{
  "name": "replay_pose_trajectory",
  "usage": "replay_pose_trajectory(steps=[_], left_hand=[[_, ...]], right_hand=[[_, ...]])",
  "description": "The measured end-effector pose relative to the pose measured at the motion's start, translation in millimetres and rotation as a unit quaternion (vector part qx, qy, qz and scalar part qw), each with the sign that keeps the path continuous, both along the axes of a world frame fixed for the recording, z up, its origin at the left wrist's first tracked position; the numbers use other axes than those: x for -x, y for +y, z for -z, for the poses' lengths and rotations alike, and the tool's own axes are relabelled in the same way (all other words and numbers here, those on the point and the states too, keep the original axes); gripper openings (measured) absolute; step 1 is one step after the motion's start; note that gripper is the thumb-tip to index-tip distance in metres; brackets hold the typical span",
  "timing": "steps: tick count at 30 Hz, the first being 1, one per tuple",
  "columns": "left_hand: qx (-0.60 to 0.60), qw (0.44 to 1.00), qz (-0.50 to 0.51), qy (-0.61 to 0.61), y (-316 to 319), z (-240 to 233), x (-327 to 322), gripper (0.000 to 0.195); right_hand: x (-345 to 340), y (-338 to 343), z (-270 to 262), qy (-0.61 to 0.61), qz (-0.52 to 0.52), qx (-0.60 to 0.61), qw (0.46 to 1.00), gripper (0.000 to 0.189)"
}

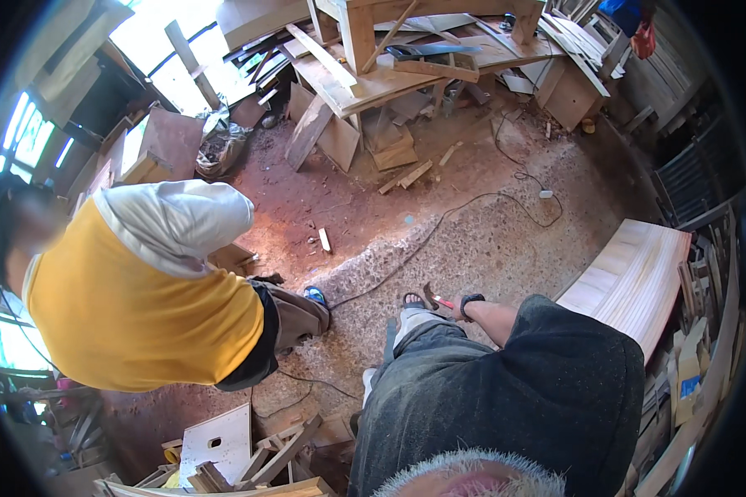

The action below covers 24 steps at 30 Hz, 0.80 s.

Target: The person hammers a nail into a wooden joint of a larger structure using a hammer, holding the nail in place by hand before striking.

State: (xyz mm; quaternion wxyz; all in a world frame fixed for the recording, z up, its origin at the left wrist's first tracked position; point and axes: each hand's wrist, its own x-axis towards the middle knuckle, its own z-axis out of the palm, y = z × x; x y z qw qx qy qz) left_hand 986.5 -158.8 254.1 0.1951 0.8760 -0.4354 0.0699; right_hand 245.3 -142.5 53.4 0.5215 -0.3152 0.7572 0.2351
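Note:
My right hand (457, 308), with a black band at the wrist, is closed on the red handle of a hammer (434, 299). The hammer's brownish metal head points left, low beside my sandalled foot (414, 301). Dark cloth of my shirt and grey trousers fills the lower right. My left hand is out of view. Right of my arm lies a wide pale wooden board (628, 273) with visible grain.
A person in a yellow and white shirt (155, 298) stands at the left. A cable (410, 256) crosses the rough floor. A wooden workbench (323, 84) with boards stands ahead. Wood scraps (280, 456) lie at the lower left; stacked timber (690, 366) lines the right.

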Motion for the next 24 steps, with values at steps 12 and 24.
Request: replay_pose_trajectory(steps=[12, 24], left_hand=[[0.031, 0.999, -0.007, 0.003, -16.9, -20.8, 55.3, 0.039], [0.121, 0.931, 0.285, 0.193, -107.0, -29.3, 252.7, 0.043]], right_hand=[[76.3, -57.0, 16.3, -0.005, 0.003, 0.003, 1.0, 0.03], [109.0, -80.2, 46.4, -0.033, -0.036, 0.089, 0.995, 0.029]])
